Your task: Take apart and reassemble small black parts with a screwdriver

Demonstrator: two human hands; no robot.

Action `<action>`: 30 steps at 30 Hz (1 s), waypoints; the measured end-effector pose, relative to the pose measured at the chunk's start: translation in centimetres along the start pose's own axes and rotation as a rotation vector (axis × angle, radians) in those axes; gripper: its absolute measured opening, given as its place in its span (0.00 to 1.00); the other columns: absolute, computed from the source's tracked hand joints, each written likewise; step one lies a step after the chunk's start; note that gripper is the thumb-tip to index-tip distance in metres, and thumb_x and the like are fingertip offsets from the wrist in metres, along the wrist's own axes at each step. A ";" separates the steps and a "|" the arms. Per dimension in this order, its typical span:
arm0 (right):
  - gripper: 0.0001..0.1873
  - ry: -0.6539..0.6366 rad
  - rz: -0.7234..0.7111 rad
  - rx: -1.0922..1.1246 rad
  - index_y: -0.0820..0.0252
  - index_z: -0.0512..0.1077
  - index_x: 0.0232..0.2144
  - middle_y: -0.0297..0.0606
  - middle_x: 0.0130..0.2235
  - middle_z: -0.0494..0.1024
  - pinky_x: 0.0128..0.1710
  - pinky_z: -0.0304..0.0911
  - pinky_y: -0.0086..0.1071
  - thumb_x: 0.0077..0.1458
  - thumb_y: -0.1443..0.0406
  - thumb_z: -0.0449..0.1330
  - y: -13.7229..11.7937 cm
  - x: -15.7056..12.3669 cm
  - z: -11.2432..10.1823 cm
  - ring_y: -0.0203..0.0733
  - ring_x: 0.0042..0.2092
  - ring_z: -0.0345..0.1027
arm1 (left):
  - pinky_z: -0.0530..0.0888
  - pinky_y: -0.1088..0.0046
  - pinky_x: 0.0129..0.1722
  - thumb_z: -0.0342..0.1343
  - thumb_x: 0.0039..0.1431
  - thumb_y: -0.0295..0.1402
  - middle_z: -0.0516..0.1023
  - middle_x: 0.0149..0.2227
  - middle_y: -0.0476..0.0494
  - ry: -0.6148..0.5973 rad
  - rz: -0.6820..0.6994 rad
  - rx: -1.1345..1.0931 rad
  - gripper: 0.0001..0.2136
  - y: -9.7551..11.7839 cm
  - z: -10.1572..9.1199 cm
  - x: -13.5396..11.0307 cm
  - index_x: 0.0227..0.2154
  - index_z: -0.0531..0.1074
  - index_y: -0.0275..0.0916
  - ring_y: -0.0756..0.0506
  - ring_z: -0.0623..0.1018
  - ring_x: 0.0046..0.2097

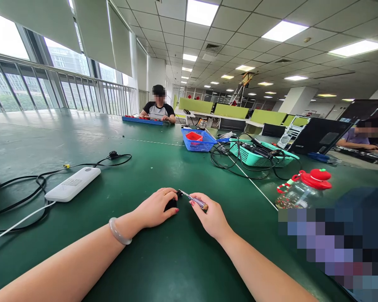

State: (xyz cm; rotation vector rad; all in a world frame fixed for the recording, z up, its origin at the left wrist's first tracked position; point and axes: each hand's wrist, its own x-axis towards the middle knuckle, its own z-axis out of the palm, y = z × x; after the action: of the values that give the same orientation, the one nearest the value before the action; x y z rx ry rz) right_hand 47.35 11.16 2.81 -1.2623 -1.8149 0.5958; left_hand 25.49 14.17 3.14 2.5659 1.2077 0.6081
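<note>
My left hand (156, 208) is curled over a small black part (171, 204), pressing it to the green table (164, 268). My fingers cover most of it, so I cannot tell what it is. My right hand (211, 218) pinches a thin screwdriver (193, 199) by its clear handle, with the tip at the part's top edge; the exact contact is too small to see. A pale bracelet (119, 233) sits on my left wrist. Left of the part lies a white pack (73, 183) among black cables that run out of view. Beyond the part stands a blue basket (197, 140). Right of the part is a bottle (302, 188) with a red lid, its base cut off by a blurred patch.
</note>
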 end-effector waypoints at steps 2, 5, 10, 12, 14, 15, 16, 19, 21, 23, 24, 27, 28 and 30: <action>0.14 0.001 -0.004 0.004 0.54 0.74 0.42 0.37 0.40 0.80 0.42 0.67 0.36 0.59 0.57 0.54 0.0 0.0 0.0 0.44 0.40 0.74 | 0.68 0.57 0.58 0.51 0.59 0.40 0.70 0.56 0.41 0.005 -0.015 0.013 0.10 -0.1 0.1 0.0 0.41 0.69 0.43 0.40 0.69 0.57; 0.13 0.007 -0.009 0.012 0.55 0.74 0.41 0.37 0.38 0.80 0.41 0.68 0.35 0.59 0.58 0.53 0.0 0.0 -0.1 0.44 0.39 0.74 | 0.67 0.56 0.59 0.48 0.59 0.33 0.70 0.55 0.42 0.020 -0.038 0.032 0.08 -0.3 0.3 0.0 0.40 0.68 0.43 0.41 0.69 0.57; 0.13 0.043 -0.028 0.001 0.55 0.75 0.36 0.37 0.33 0.81 0.39 0.67 0.34 0.59 0.58 0.53 -0.5 -0.2 -0.3 0.45 0.39 0.74 | 0.66 0.58 0.60 0.49 0.55 0.29 0.68 0.57 0.42 0.049 -0.024 0.023 0.12 -0.4 0.4 -0.1 0.43 0.66 0.43 0.41 0.68 0.58; 0.13 0.065 -0.039 0.008 0.55 0.76 0.34 0.37 0.31 0.80 0.37 0.67 0.33 0.59 0.58 0.53 -0.8 -0.4 -0.4 0.45 0.39 0.74 | 0.66 0.57 0.60 0.52 0.56 0.34 0.67 0.58 0.41 0.047 -0.033 0.010 0.14 -0.4 0.3 -0.2 0.46 0.65 0.43 0.40 0.68 0.59; 0.15 0.098 -0.042 0.036 0.56 0.76 0.33 0.37 0.28 0.80 0.33 0.66 0.31 0.60 0.56 0.53 -0.8 -0.5 -0.5 0.45 0.37 0.74 | 0.66 0.56 0.60 0.53 0.57 0.39 0.67 0.58 0.41 0.035 -0.044 -0.005 0.16 -0.4 0.2 -0.2 0.47 0.64 0.44 0.39 0.68 0.59; 0.16 0.114 -0.037 0.060 0.57 0.76 0.32 0.37 0.27 0.79 0.32 0.66 0.31 0.60 0.55 0.52 -0.8 -0.5 -0.5 0.44 0.35 0.74 | 0.66 0.55 0.59 0.53 0.57 0.40 0.67 0.58 0.41 0.027 -0.046 -0.011 0.17 -0.4 0.2 -0.2 0.48 0.64 0.44 0.39 0.67 0.59; 0.17 0.131 -0.030 0.092 0.57 0.75 0.31 0.37 0.27 0.78 0.31 0.66 0.31 0.60 0.54 0.52 -0.6 -0.4 -0.5 0.44 0.34 0.73 | 0.66 0.55 0.60 0.53 0.57 0.42 0.67 0.58 0.41 0.019 -0.045 -0.015 0.17 -0.4 0.2 -0.2 0.49 0.64 0.44 0.39 0.67 0.59; 0.21 0.190 0.006 0.234 0.59 0.74 0.28 0.37 0.25 0.76 0.31 0.67 0.32 0.60 0.51 0.52 0.0 -0.2 -0.5 0.41 0.29 0.71 | 0.65 0.55 0.60 0.54 0.58 0.43 0.67 0.58 0.42 -0.007 -0.012 -0.004 0.20 -0.5 0.2 -0.2 0.52 0.64 0.46 0.38 0.65 0.60; 0.23 0.226 0.039 0.351 0.59 0.73 0.26 0.36 0.23 0.74 0.30 0.67 0.32 0.58 0.48 0.53 0.5 0.2 -0.5 0.39 0.27 0.69 | 0.64 0.54 0.60 0.54 0.58 0.43 0.66 0.59 0.42 -0.029 0.013 0.010 0.20 -0.5 0.1 -0.1 0.53 0.66 0.48 0.37 0.65 0.60; 0.24 0.224 0.063 0.451 0.59 0.72 0.25 0.35 0.21 0.72 0.27 0.67 0.32 0.56 0.46 0.55 1.0 0.6 -0.5 0.38 0.25 0.67 | 0.65 0.54 0.59 0.54 0.58 0.44 0.65 0.59 0.42 -0.043 0.019 0.014 0.18 -0.5 0.0 -0.1 0.50 0.69 0.48 0.37 0.65 0.59; 0.24 0.209 0.069 0.484 0.59 0.72 0.24 0.34 0.21 0.71 0.26 0.66 0.32 0.55 0.45 0.55 1.3 0.8 -0.5 0.37 0.24 0.66 | 0.65 0.54 0.59 0.53 0.58 0.44 0.66 0.58 0.42 -0.043 0.019 0.013 0.17 -0.5 0.0 -0.1 0.49 0.70 0.48 0.37 0.65 0.59; 0.24 0.177 0.086 0.524 0.59 0.71 0.24 0.33 0.20 0.70 0.22 0.62 0.30 0.53 0.44 0.57 2.1 1.4 -0.6 0.34 0.21 0.62 | 0.66 0.56 0.58 0.51 0.61 0.42 0.68 0.56 0.43 -0.030 0.024 0.015 0.14 -0.4 0.0 -0.1 0.47 0.71 0.47 0.39 0.66 0.57; 0.24 0.189 0.096 0.538 0.59 0.71 0.24 0.32 0.19 0.70 0.21 0.61 0.30 0.53 0.44 0.57 2.4 1.7 -0.6 0.34 0.20 0.61 | 0.66 0.56 0.58 0.49 0.62 0.42 0.68 0.55 0.43 -0.027 0.026 0.021 0.13 -0.4 0.0 -0.1 0.46 0.71 0.47 0.39 0.66 0.56; 0.24 0.230 0.119 0.577 0.59 0.71 0.24 0.32 0.19 0.70 0.20 0.60 0.29 0.53 0.45 0.57 2.9 2.1 -0.6 0.33 0.19 0.60 | 0.67 0.57 0.57 0.47 0.63 0.41 0.70 0.52 0.44 -0.029 0.027 0.035 0.12 -0.2 0.1 -0.1 0.45 0.70 0.48 0.40 0.67 0.55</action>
State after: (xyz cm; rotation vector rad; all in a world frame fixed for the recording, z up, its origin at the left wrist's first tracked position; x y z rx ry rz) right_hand 49.04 14.17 1.65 -0.9929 -1.2570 0.9199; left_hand 25.34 14.26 2.99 2.6143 1.1872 0.5584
